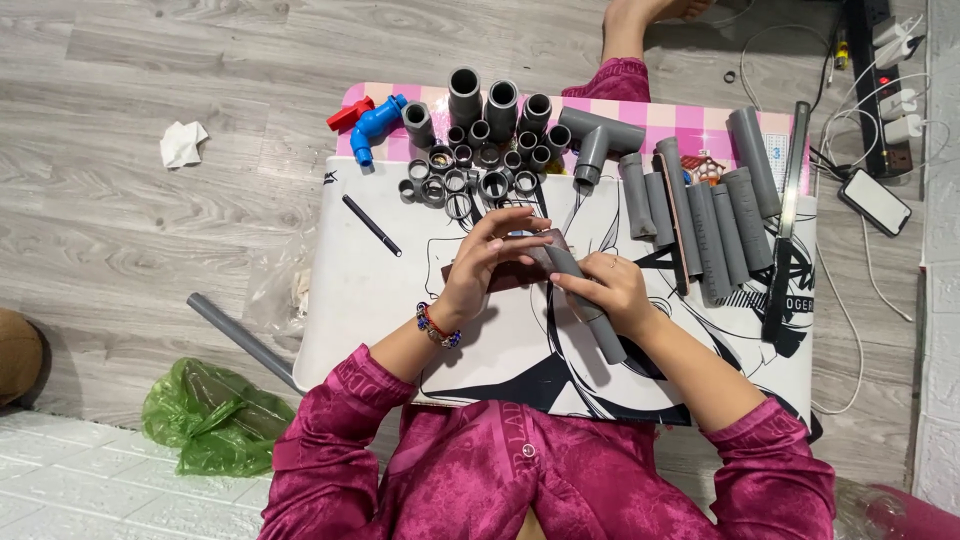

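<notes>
Nearest the camera, magenta sleeves (330, 440) reach over a white board printed with black line art (370, 300) that serves as the work surface. The right hand (615, 290) is wrapped closed around a grey pipe (590, 305) that slants from the board's middle toward the person. The left hand (485, 262), a beaded bracelet (437, 326) at its wrist, has its fingers partly spread and curled over a dark brown flat block (520, 268), touching the pipe's upper end. Farther out lie a black pen (372, 225), a cluster of short grey rings and couplings (480, 160), a blue tap with a red handle (368, 122), a grey tee fitting (598, 138) and a row of grey pipe lengths (725, 225). On the grey wood-look floor (120, 220) sit a green plastic bag (212, 412), its contents hidden, and a loose pipe (240, 340); a phone (875, 201) lies at the right.
</notes>
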